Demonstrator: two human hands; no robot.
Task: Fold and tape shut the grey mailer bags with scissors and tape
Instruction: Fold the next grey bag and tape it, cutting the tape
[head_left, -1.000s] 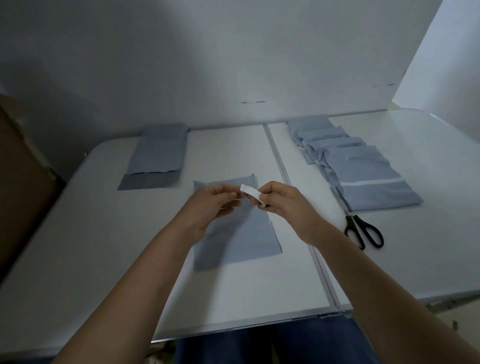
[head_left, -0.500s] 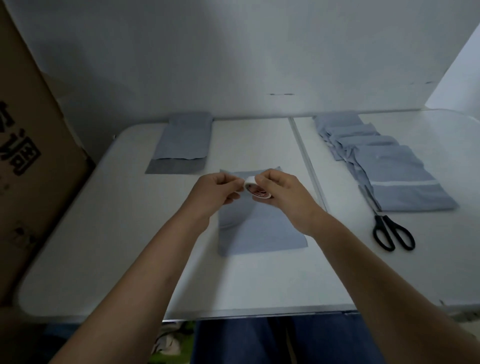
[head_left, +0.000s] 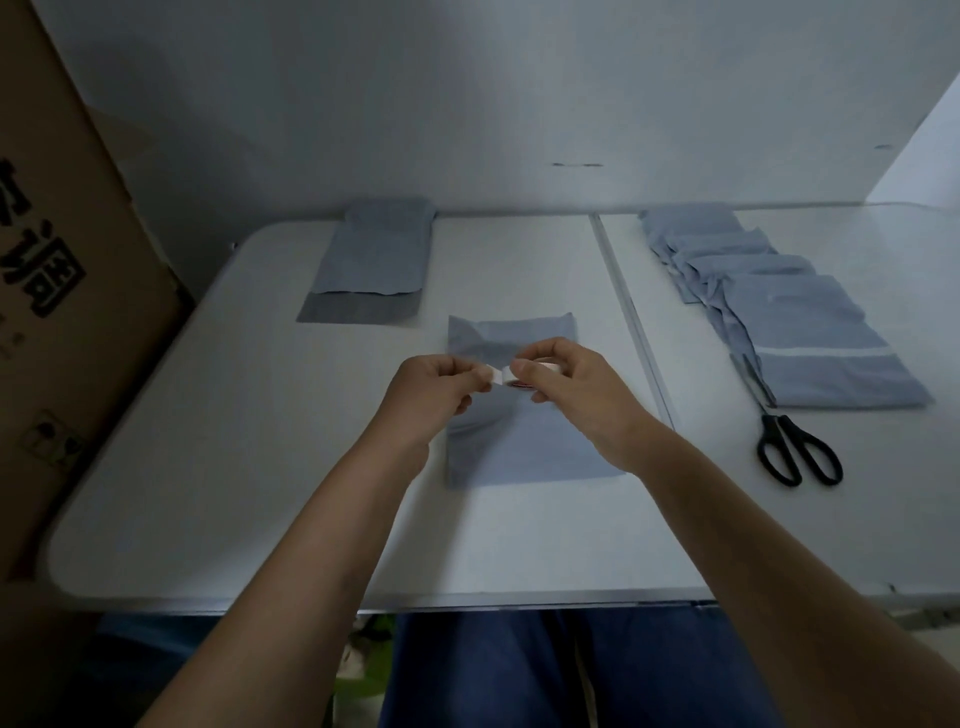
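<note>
Change: left hand (head_left: 434, 395) has drawn a short tab of tape (head_left: 493, 373) away from the roll since a second ago.
Hands: left pinches the tab; right hand (head_left: 576, 387) grips the tape roll (head_left: 524, 375), both above the folded mailer bag (head_left: 519, 441) at the table (head_left: 260, 467) centre.
Right edge: scissors (head_left: 795, 447), blades touching the mailer stack (head_left: 800, 332).
Far left corner: one finished mailer (head_left: 374, 262).

head view: worn on the person's head | faces forward and down onto the white folding table (head_left: 218, 467) | close above it | only one view
</note>
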